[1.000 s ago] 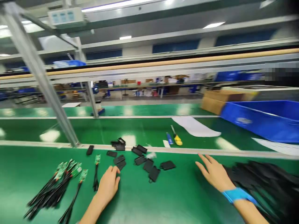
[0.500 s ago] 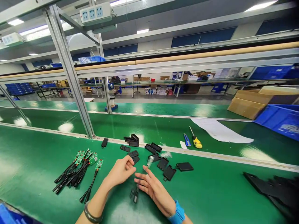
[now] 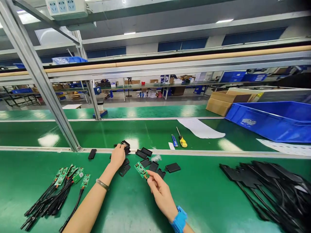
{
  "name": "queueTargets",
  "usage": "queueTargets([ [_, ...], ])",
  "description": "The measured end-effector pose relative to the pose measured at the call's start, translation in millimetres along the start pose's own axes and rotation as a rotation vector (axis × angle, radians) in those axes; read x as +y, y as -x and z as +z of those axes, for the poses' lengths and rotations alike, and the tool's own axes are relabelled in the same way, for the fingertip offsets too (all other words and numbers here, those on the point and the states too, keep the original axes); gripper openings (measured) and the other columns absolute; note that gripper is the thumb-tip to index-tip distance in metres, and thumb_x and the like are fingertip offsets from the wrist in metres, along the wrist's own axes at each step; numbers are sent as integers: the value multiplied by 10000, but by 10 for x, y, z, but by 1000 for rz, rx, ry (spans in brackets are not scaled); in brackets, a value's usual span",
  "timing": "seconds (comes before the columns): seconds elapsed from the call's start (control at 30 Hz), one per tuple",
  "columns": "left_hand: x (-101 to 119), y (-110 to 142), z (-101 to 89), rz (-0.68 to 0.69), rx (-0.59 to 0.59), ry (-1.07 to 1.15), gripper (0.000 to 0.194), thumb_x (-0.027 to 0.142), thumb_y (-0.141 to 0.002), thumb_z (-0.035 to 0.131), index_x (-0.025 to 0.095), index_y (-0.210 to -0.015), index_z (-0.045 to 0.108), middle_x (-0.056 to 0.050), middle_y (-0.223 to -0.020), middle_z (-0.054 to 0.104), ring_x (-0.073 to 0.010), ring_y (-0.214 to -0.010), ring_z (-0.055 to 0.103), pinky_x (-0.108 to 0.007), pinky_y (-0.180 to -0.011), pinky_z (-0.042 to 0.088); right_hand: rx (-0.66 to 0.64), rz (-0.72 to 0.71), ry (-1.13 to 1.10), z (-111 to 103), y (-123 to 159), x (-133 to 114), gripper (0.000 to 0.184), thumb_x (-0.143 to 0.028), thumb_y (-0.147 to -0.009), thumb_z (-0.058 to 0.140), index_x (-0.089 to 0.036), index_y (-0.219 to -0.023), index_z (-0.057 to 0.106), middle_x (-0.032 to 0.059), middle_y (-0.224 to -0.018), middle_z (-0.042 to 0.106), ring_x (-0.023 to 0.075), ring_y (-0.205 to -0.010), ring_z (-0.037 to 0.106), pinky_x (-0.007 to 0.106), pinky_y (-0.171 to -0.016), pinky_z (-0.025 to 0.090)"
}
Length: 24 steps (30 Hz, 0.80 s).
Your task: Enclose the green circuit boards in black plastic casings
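Observation:
My right hand (image 3: 160, 191) pinches a green circuit board (image 3: 141, 170) near its wired end, holding it tilted above the bench. My left hand (image 3: 118, 157) reaches to a small pile of black plastic cases (image 3: 125, 145) at the bench's back rail. Its fingers are curled on one of these cases, and the fingertips are partly hidden. Between the hands lie flat black covers (image 3: 124, 170). Open black case halves (image 3: 153, 166) rest just behind the circuit board. To the left is a bunch of circuit boards with black cables (image 3: 55, 194); one similar board (image 3: 85, 181) lies beside it.
Black cased units with cables (image 3: 264, 181) are heaped at the right. Beyond the rail lie a blue cutter (image 3: 174, 140), a yellow screwdriver (image 3: 183, 141) and a paper sheet (image 3: 200, 127). A blue bin (image 3: 262, 119) stands back right. A metal post (image 3: 48, 87) rises at the left.
My left hand has moved away from the right hand to the case pile. The circuit board now shows upright in my right hand, whose fingers have closed. The view has turned right.

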<state>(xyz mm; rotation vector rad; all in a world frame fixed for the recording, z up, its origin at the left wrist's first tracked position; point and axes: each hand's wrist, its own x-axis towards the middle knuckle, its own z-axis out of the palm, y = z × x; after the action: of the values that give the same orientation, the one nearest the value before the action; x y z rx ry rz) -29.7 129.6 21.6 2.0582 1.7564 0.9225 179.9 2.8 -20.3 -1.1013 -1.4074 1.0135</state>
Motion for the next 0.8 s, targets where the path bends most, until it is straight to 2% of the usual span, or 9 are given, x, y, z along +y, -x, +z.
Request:
queueTargets([
  [0.07,102,186,-5,-49,-30,112,284,119,-849,461,165,-1089,604,-126,-1067,567,-277,-989,586,-426,-900,454,30,-109,104,-43,16,-58,348,-414,-922,450,-184,-1144,586,33,-827,531,122,-637,479,240,-565,406],
  [0.13,191,424,-14,-124,-115,269,220,213,-847,507,164,-1037,607,-93,-958,597,-228,-771,635,-341,-682,521,48,-166,145,-76,34,-114,319,-359,-936,442,-197,-1180,568,37,-856,547,129,-676,504,238,-600,422],
  [0.2,261,665,-22,-210,-204,443,256,354,-856,527,143,-978,602,-73,-842,606,-186,-603,614,-263,-485,471,55,-200,167,-93,52,-153,279,-325,-936,454,-201,-1150,583,41,-871,570,136,-714,531,236,-629,435],
  [0.27,306,873,-33,-279,-247,584,403,505,-873,481,125,-940,599,-65,-777,594,-155,-558,583,-220,-425,418,27,-228,199,-96,69,-172,236,-303,-931,472,-204,-1082,624,48,-893,595,144,-757,553,240,-666,445],
  [0.33,326,1032,-46,-326,-256,743,504,592,-868,466,118,-952,612,-60,-773,589,-123,-583,556,-196,-464,427,-15,-242,221,-89,84,-175,221,-287,-924,491,-211,-1051,655,50,-907,615,146,-774,567,242,-678,449],
  [0.4,329,1148,-54,-358,-254,979,496,579,-808,609,124,-1005,632,-62,-849,610,-104,-649,552,-184,-550,461,-41,-237,213,-75,96,-165,219,-278,-914,514,-218,-1052,673,45,-896,629,140,-755,573,236,-650,448],
  [0.47,327,1230,-45,-352,-251,1201,498,417,-679,814,137,-1056,647,-67,-961,630,-113,-787,577,-178,-697,482,-50,-218,185,-55,106,-148,214,-279,-900,542,-222,-1045,689,39,-869,637,131,-718,574,227,-611,443],
  [0.53,329,1285,-14,-330,-241,1298,548,257,-594,886,137,-1076,655,-73,-1035,642,-139,-917,584,-185,-829,461,-64,-203,157,-34,115,-127,207,-280,-888,567,-226,-1033,705,34,-847,645,122,-680,569,223,-583,440],
  [0.8,378,1375,120,-422,-256,1401,550,231,-757,776,165,-1251,543,-132,-1207,602,-220,-1040,586,-349,-914,474,-35,-342,218,2,179,-81,249,-205,-898,561,-227,-1110,691,39,-853,645,125,-740,597,232,-656,477],
])
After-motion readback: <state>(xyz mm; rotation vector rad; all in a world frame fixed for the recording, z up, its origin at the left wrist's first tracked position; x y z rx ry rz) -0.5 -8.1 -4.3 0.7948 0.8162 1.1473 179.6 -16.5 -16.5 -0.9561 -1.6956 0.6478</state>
